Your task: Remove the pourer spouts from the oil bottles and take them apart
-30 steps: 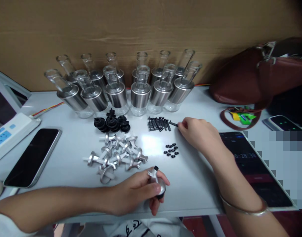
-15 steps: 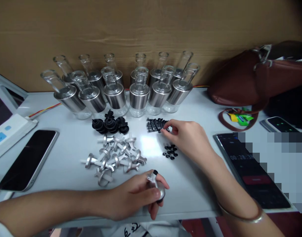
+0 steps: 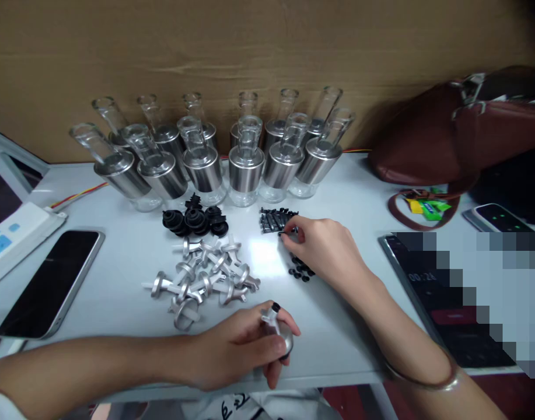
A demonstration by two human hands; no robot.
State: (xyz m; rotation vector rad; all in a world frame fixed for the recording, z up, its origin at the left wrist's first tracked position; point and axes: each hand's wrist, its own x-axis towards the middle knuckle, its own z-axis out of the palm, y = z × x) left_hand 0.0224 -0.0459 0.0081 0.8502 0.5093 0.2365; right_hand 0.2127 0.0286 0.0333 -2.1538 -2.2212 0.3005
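Observation:
My left hand (image 3: 245, 349) is closed around a silver pourer spout (image 3: 273, 326) with a small black tip, held above the front of the table. Between thumb and forefinger, my right hand (image 3: 322, 245) pinches a small black part (image 3: 282, 234), mostly hidden by the fingertips. It is at the edge of a pile of thin black pieces (image 3: 273, 220). Under that wrist lie several small black caps (image 3: 299, 272), partly covered. To the left is a heap of silver pourer spouts (image 3: 210, 283), with ribbed black stoppers (image 3: 196, 221) behind it.
Two rows of glass bottles with metal sleeves (image 3: 246, 169) stand along the cardboard backing (image 3: 267, 52). On the left lie a phone (image 3: 51, 286) and a power strip (image 3: 17, 239). A second phone (image 3: 442, 309) and a brown bag (image 3: 425, 137) are on the right.
My right hand has shifted slightly left and down, and a small black part now shows at its fingertips. My left hand keeps its hold on the spout.

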